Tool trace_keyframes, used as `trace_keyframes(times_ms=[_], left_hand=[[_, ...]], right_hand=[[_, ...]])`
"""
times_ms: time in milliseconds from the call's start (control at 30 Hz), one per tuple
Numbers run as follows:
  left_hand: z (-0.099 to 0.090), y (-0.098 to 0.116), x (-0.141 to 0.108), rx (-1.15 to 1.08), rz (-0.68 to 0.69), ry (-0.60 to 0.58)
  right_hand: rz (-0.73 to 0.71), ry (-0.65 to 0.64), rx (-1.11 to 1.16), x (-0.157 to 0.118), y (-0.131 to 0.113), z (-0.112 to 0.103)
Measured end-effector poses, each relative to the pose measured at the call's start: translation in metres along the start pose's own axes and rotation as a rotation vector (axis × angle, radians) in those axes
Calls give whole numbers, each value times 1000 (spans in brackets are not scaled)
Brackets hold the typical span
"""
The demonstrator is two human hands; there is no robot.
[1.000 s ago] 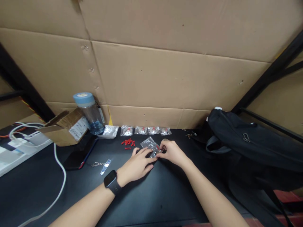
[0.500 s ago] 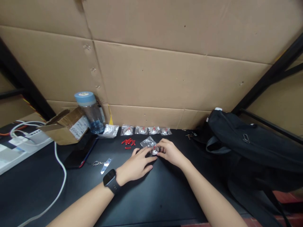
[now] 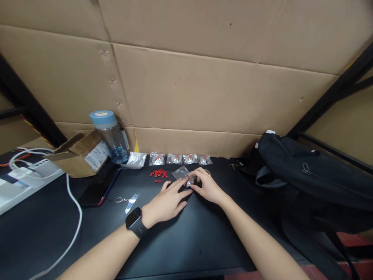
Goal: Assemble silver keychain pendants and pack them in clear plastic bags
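Note:
A small clear plastic bag (image 3: pixel 181 172) lies on the dark tabletop between my hands, with a shiny round item (image 3: pixel 190 180) and a bit of red at its near end. My left hand (image 3: pixel 170 201), palm down with fingers stretched and spread, touches the bag's near edge with its fingertips. Thumb and fingertips of my right hand (image 3: pixel 207 186) are pinched at the round end of the bag; the fingers partly cover it. Left of the bag is a pile of red loops (image 3: pixel 159 173), with one loose red loop (image 3: pixel 158 181) just below.
Along the cardboard wall lie several bagged round items with red pieces (image 3: pixel 175 158) and a stack of clear bags (image 3: pixel 136 160). On the left are a bottle (image 3: pixel 112 136), an open carton (image 3: pixel 74 159), a phone (image 3: pixel 97 188), a keyring (image 3: pixel 125 200) and a cable (image 3: pixel 76 229). A black backpack (image 3: pixel 309 171) sits right.
My right hand has shifted slightly left and up over the round item, which is now more covered. My left hand stays nearly where it was. The view has tilted slightly.

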State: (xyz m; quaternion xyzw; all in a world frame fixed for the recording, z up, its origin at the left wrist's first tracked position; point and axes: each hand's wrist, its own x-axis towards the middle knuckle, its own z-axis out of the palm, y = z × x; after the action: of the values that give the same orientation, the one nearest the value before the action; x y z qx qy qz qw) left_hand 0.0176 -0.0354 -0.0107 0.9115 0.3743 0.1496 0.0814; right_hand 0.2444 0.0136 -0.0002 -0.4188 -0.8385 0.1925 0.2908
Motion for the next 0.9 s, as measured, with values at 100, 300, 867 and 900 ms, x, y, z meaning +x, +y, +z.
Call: trace_keyframes(times_ms=[100,300,867,900], left_hand=[[2,-1,-1,-5,5,1],[3,-1,-1,-17,7,11],[-5,3,0,-10,-33,57],[-5,3,-1,-7,-38,60]], right_hand=[[-27,-26,-17,0,1,-2],[-77,2,-107,3,13,0],[-88,54,-203,4,20,2],[-90,61,-214,4,19,2]])
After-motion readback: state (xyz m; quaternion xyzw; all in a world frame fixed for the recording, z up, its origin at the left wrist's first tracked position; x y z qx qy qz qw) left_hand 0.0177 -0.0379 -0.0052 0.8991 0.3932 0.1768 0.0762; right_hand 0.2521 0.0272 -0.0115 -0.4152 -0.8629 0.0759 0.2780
